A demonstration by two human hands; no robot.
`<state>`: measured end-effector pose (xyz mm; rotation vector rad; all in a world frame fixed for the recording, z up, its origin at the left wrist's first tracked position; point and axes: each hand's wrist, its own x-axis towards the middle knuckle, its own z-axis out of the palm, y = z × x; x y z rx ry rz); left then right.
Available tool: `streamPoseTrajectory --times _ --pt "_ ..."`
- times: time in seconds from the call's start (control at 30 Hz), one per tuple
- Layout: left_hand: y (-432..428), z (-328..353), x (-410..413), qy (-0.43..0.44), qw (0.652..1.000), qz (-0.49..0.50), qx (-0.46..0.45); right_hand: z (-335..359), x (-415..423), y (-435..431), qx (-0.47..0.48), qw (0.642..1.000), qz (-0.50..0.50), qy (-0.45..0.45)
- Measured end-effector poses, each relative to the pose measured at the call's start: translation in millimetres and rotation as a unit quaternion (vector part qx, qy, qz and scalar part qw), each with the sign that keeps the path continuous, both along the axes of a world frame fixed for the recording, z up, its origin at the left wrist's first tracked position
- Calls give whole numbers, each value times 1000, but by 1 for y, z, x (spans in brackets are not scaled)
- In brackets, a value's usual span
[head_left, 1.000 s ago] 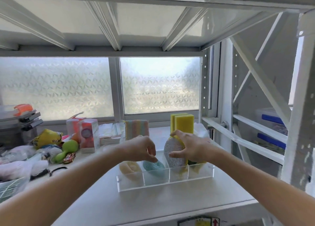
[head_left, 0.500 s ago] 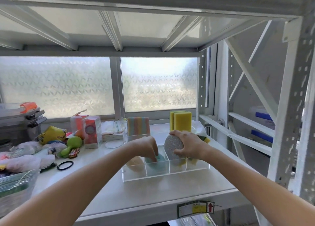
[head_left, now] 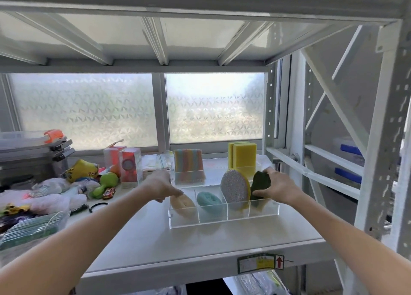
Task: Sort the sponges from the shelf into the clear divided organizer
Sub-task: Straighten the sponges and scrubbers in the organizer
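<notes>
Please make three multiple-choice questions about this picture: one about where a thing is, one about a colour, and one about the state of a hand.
1. Where does the silver oval sponge stand in the clear organizer?
A. first compartment from the left
B. third from the left
C. outside it

2. What colour is the round sponge in the second compartment?
A. teal
B. red
C. black

3. What is the right hand doing?
A. resting flat on the shelf
B. holding a dark green sponge
C. holding nothing

Answers: 1 B, two compartments lie left of it. 2 A, it is blue-green. 3 B, its fingers close on the dark pad over the last compartment.
</notes>
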<state>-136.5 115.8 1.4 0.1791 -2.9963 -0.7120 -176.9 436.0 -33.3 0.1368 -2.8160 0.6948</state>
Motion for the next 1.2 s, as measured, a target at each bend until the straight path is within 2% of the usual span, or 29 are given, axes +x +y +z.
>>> streamPoseTrajectory --times 0.07,0.2,0.37,0.6,0.7,0.87,1.0,1.1,1.2 --pt "3 2 1 8 1000 -11 8 1 1 -2 5 1000 1 30" --pt "11 6 2 58 997 -33 -35 1 2 -3 29 998 -3 54" --pt "12 1 0 129 985 -34 -106 0 2 -1 20 999 -5 47" --pt "10 -8 -7 181 967 -103 -150 -3 -1 3 -19 1000 21 0" --pt "5 -8 -10 174 970 -103 -134 0 -3 7 -55 997 50 -35" --pt "0 -13 -14 113 988 -100 -40 8 -11 14 -161 976 105 -101" --pt "-5 -16 -14 93 988 -126 10 8 -22 17 -191 966 119 -125" --pt "-6 -19 -14 112 987 -118 7 6 -24 16 -190 967 120 -118" --pt "-4 -21 -17 119 986 -116 -9 0 -23 11 -158 981 95 -55"
